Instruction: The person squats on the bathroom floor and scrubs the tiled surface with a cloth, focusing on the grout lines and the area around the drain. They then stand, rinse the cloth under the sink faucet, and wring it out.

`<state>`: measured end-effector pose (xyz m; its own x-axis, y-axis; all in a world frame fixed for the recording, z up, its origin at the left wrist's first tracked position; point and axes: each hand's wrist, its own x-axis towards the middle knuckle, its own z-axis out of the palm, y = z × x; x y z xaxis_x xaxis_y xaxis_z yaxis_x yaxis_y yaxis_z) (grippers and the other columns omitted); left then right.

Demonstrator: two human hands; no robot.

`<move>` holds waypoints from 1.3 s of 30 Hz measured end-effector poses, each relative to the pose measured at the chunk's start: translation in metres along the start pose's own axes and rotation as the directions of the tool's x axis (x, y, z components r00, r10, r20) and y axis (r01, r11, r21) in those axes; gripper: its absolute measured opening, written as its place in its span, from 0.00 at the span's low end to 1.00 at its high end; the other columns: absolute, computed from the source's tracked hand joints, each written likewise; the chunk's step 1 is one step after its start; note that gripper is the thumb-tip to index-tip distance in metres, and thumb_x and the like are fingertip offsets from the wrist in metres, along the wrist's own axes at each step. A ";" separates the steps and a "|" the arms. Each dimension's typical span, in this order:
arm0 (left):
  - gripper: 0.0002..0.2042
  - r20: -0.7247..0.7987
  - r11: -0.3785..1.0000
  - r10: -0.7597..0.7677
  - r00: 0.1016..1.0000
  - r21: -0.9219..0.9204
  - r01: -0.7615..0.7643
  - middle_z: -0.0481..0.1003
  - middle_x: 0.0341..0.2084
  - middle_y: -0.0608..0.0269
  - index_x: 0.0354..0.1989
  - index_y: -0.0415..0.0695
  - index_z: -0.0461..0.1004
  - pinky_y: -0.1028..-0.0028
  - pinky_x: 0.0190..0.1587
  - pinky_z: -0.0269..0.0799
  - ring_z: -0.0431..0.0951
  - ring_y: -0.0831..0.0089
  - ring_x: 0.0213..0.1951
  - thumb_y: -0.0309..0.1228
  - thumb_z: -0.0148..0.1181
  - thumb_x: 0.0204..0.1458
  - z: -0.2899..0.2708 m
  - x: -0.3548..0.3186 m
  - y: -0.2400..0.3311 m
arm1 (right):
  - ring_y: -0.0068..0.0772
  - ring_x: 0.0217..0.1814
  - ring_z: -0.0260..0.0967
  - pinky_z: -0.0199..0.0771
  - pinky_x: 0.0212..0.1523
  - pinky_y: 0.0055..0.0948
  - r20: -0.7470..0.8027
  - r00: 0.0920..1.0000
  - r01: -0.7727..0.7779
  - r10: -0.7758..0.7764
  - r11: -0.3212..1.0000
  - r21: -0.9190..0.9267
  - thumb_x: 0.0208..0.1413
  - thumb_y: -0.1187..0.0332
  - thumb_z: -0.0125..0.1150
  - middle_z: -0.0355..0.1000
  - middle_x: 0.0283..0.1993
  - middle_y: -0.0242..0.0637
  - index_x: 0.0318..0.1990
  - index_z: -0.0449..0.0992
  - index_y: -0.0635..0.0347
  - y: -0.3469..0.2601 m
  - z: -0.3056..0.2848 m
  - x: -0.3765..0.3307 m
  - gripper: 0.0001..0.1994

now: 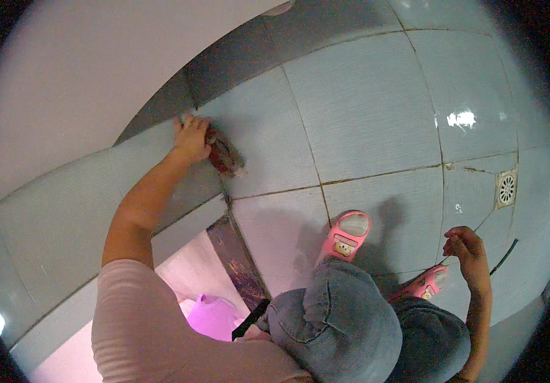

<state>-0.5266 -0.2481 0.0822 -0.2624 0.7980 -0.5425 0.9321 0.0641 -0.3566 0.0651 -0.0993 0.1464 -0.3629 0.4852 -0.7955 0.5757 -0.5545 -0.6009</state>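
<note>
My left hand [190, 137] reaches forward to the foot of the wall and grips a dark reddish scrubbing brush [225, 156], its bristle end pressed on the pale blue floor tile [364, 102] beside a grout line. My right hand [465, 246] hangs at the right with its fingers curled, holding nothing that I can see. I am crouched, with jeans-clad knees [345, 319] and pink slippers [346, 235] below.
A white wall [83, 76] rises at the left above dark skirting. A square floor drain [506, 189] sits at the far right. A pink plastic container [211, 316] stands by my left knee, next to a dark worn threshold strip [240, 255].
</note>
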 end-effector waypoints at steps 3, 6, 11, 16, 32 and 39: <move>0.30 0.058 0.961 0.269 0.961 0.054 -0.272 0.60 0.53 0.53 0.49 0.41 0.65 0.51 0.60 0.42 0.54 0.53 0.58 0.37 0.64 0.33 0.040 -0.024 -0.002 | 0.27 0.29 0.68 0.70 0.32 0.25 0.040 0.999 0.023 -0.022 1.000 -0.018 0.55 0.72 0.47 0.69 0.28 0.38 0.36 0.69 0.65 -0.004 0.002 0.007 0.07; 0.23 -0.013 0.977 0.211 0.977 0.026 -0.210 0.65 0.47 0.51 0.42 0.41 0.68 0.55 0.57 0.52 0.58 0.53 0.54 0.38 0.62 0.36 0.089 -0.038 0.011 | 0.27 0.30 0.69 0.70 0.33 0.25 0.120 0.992 0.040 -0.032 0.997 -0.062 0.55 0.71 0.47 0.69 0.28 0.38 0.36 0.69 0.65 -0.014 0.004 0.012 0.07; 0.19 0.259 0.665 -0.374 0.891 -0.594 0.452 0.69 0.41 0.52 0.41 0.44 0.70 0.54 0.52 0.58 0.61 0.55 0.52 0.39 0.61 0.40 0.082 -0.005 0.037 | 0.27 0.29 0.69 0.71 0.33 0.25 0.167 0.985 0.075 -0.047 0.984 -0.164 0.55 0.70 0.47 0.70 0.26 0.38 0.36 0.69 0.66 -0.012 0.000 0.015 0.08; 0.24 -0.262 0.950 -0.149 0.954 -0.304 0.065 0.68 0.43 0.51 0.49 0.45 0.64 0.51 0.51 0.56 0.64 0.56 0.51 0.38 0.59 0.43 0.031 -0.019 0.056 | 0.28 0.29 0.70 0.70 0.32 0.25 0.133 0.990 0.059 -0.038 0.987 -0.151 0.55 0.69 0.49 0.70 0.27 0.37 0.36 0.70 0.65 -0.001 -0.009 0.010 0.08; 0.28 0.380 0.204 -0.627 0.680 -0.763 0.614 0.63 0.48 0.39 0.53 0.33 0.57 0.61 0.46 0.66 0.68 0.45 0.46 0.41 0.53 0.48 0.107 -0.064 0.136 | 0.23 0.29 0.66 0.69 0.34 0.24 0.117 0.992 0.051 -0.039 0.994 -0.100 0.57 0.68 0.48 0.68 0.26 0.33 0.37 0.70 0.63 -0.002 -0.001 0.014 0.08; 0.21 -0.132 0.809 -0.506 0.853 -0.417 0.415 0.60 0.49 0.44 0.51 0.31 0.59 0.59 0.42 0.70 0.70 0.51 0.42 0.33 0.47 0.51 0.094 -0.044 0.099 | 0.26 0.29 0.68 0.70 0.35 0.25 0.153 0.986 0.087 -0.068 0.989 -0.122 0.56 0.72 0.48 0.70 0.28 0.35 0.38 0.70 0.66 -0.001 -0.002 0.016 0.07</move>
<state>-0.4467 -0.3333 -0.0010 -0.6620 0.7271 -0.1820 0.7490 0.6327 -0.1967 0.0605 -0.0897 0.1341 -0.5089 0.4130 -0.7553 0.6271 -0.4232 -0.6540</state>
